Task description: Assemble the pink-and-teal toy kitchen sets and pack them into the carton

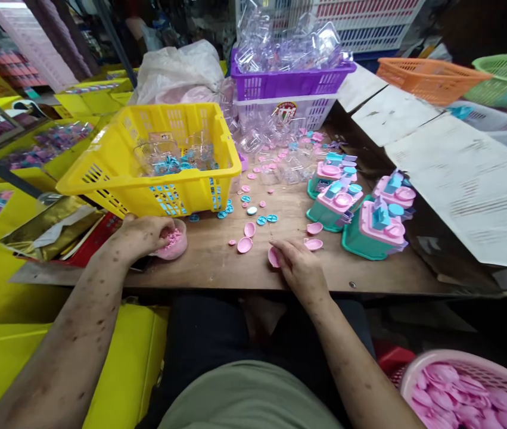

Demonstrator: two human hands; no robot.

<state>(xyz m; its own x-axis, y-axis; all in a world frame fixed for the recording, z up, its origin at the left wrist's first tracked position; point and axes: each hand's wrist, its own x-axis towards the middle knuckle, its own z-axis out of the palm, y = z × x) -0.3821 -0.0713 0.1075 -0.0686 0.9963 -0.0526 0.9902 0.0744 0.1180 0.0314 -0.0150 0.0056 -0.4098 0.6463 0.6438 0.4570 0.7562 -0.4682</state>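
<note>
Wooden bench [217, 262] edge: left hand [143, 235] in pink bowl [173, 241]; right hand [300, 268] grips pink piece [273, 257].

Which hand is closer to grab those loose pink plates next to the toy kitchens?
Probably the right hand. It rests on the table touching one pink plate, with more pink plates just beyond it. The left hand is farther away, fingers in a small pink bowl.
</note>
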